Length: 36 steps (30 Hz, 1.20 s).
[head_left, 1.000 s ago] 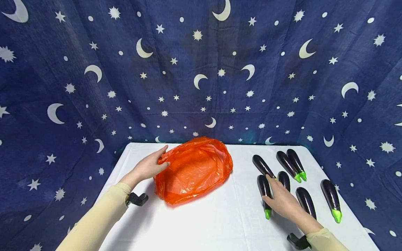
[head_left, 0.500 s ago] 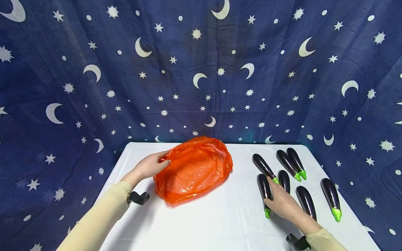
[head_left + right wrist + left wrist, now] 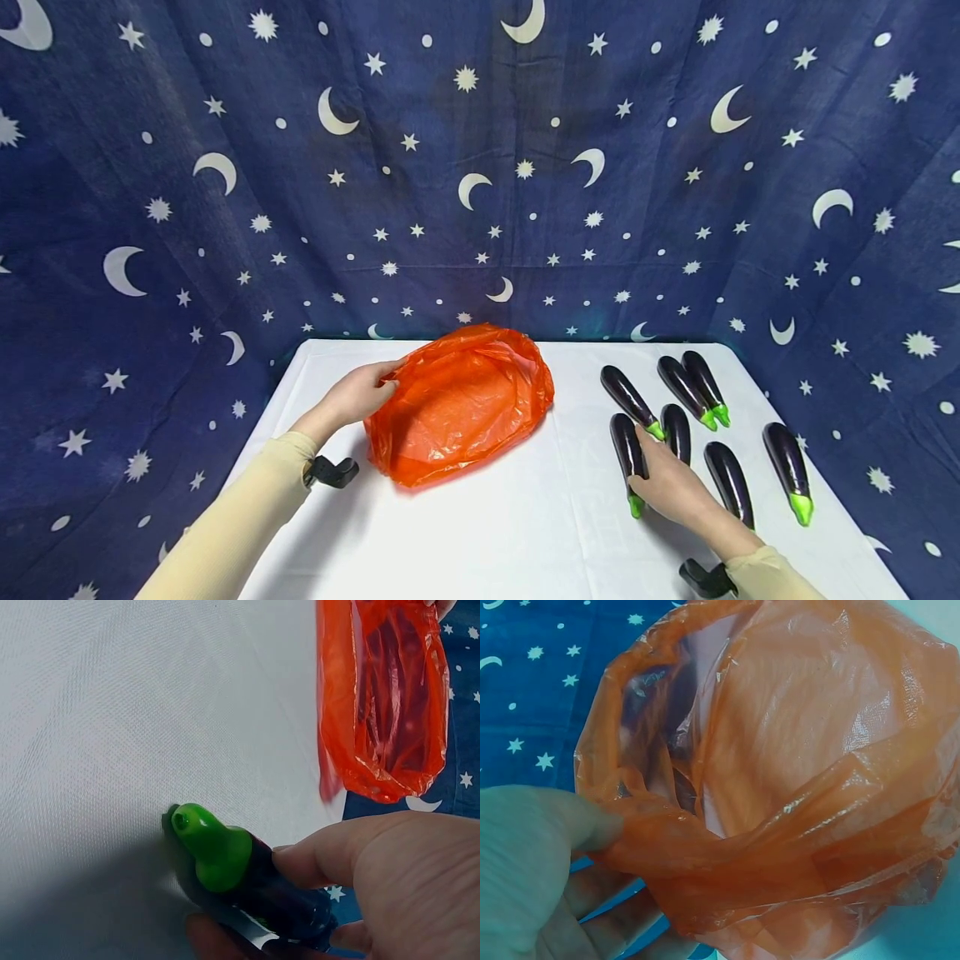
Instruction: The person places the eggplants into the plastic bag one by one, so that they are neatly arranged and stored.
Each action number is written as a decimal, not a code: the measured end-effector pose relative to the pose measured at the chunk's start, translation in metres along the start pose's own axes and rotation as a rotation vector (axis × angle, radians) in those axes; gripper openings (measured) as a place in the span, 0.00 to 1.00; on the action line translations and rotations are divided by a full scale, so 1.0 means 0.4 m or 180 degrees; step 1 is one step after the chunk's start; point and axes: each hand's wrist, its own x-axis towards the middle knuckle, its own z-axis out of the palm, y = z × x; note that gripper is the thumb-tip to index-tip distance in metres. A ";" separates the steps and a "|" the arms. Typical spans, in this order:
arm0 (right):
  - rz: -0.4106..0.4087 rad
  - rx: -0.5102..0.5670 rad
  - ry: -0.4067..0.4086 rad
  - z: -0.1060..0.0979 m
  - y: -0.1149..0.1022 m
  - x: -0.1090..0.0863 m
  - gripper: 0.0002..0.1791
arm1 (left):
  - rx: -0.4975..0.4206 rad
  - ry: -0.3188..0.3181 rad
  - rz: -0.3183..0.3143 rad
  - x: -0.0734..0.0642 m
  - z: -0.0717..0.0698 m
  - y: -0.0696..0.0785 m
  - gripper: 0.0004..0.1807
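An orange plastic bag (image 3: 457, 408) stands on the table with its mouth spread wide. My left hand (image 3: 354, 395) pinches the bag's left rim; in the left wrist view its thumb lies over the plastic and the other fingers are behind it. On the right, my right hand (image 3: 671, 483) grips a dark purple eggplant (image 3: 626, 446) with a green stem end. The right wrist view shows the thumb on one side of this eggplant (image 3: 281, 896) and fingers on the other, with the green end sticking out. The palm hides part of what lies beneath it.
Several more eggplants lie on the white-covered table (image 3: 517, 542): one eggplant (image 3: 630, 396) just behind the right hand, one eggplant (image 3: 727, 479) beside it, another eggplant (image 3: 787, 467) near the right edge. A blue curtain (image 3: 480, 167) with moons and stars surrounds the table.
My left fingers have come together onto the bag's rim, having been spread a second ago. My right thumb and fingers have settled around the eggplant. The view has shifted slightly.
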 end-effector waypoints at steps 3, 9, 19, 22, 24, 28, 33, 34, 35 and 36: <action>-0.0011 0.0003 0.0012 0.003 -0.002 0.002 0.47 | -0.0010 0.0034 0.0017 0.002 0.002 -0.003 0.27; 0.0032 -0.0017 0.0033 0.009 -0.002 0.011 0.47 | -0.0053 0.0067 0.0059 0.008 0.005 -0.004 0.29; 0.0095 -0.0042 0.0052 0.017 -0.001 0.024 0.47 | 0.0135 0.0095 0.0030 0.019 0.011 -0.004 0.30; 0.0070 -0.0038 0.0059 0.018 0.002 0.029 0.46 | 0.0474 0.0192 0.0085 0.019 0.012 -0.004 0.30; 0.0054 -0.0032 0.0063 0.017 0.003 0.033 0.46 | 0.0680 0.0254 0.0145 0.017 0.013 -0.003 0.29; 0.0031 -0.0037 0.0064 0.014 0.001 0.038 0.47 | 0.0892 0.0342 0.0247 0.011 0.014 -0.002 0.29; 0.0067 -0.0058 0.0054 0.007 -0.006 0.040 0.47 | 0.0960 0.0397 0.0416 0.003 0.012 -0.001 0.31; 0.0080 -0.0054 0.0048 0.006 -0.006 0.040 0.47 | 0.0960 0.0394 0.0439 0.001 0.011 -0.002 0.32; 0.0089 -0.0059 0.0041 0.005 -0.007 0.040 0.47 | 0.0949 0.0379 0.0465 0.000 0.011 -0.003 0.33; 0.0098 -0.0061 0.0035 0.005 -0.008 0.040 0.47 | 0.0936 0.0363 0.0491 -0.001 0.011 -0.004 0.35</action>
